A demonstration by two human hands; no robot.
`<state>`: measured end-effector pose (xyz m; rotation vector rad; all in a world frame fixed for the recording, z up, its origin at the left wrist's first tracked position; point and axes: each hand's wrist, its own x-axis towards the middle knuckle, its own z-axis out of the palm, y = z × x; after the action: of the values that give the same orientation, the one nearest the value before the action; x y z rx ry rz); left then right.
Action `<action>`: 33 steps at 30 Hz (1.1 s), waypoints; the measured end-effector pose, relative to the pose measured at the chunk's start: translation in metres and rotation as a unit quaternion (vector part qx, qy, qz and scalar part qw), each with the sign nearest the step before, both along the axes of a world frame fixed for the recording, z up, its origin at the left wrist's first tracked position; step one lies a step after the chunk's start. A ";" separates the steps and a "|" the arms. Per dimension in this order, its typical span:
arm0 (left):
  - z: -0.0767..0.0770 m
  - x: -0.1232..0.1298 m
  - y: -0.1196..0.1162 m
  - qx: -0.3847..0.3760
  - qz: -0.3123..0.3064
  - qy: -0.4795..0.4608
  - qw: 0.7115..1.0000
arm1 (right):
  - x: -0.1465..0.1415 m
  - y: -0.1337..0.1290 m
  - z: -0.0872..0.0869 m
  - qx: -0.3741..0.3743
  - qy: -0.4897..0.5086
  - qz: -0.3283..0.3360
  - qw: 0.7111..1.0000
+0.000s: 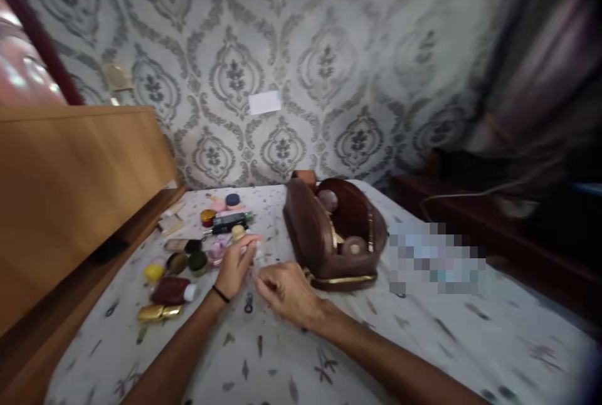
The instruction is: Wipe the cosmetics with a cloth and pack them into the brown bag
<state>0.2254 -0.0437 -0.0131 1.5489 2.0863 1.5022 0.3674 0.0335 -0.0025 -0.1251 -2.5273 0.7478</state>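
Observation:
My left hand (234,269), a dark band at its wrist, is closed around something pale and see-through that its fingers mostly hide. Just beside it on the right, my right hand (288,292) has its fingers curled in a pinch; what they hold is too small and blurred to name. A beige cap (238,231) shows right behind my left fingers; whether I hold it cannot be told. To the right of both hands stands a brown toiletry bag (308,236), unzipped, with a round container (353,246) and a pale round item (328,200) inside.
Cosmetics lie to the left: a dark red bottle (170,291) with a white cap, a gold tube (160,313), a yellow-lidded item (153,272), dark round jars (197,262), a black bottle (229,223) and a blue-lidded jar (232,200). A wooden panel (84,173) borders the left.

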 end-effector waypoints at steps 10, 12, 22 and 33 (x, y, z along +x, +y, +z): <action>0.038 -0.055 -0.028 -0.093 0.155 0.237 0.955 | -0.051 -0.015 -0.047 -0.327 0.047 -0.008 0.944; 0.049 -0.083 -0.039 -0.172 0.220 0.276 0.920 | -0.048 -0.016 -0.049 -0.338 0.045 -0.006 0.940; 0.052 -0.223 -0.085 -0.339 0.386 0.195 0.836 | -0.046 -0.018 -0.050 -0.364 0.022 0.006 0.931; 0.024 -0.254 -0.078 -0.425 0.292 0.212 0.830 | -0.043 -0.018 -0.047 -0.390 0.028 0.019 0.920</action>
<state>-0.0289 -0.1215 0.0111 0.9541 3.0235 0.0982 0.3240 0.0152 -0.0499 -0.3145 -2.0349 1.7049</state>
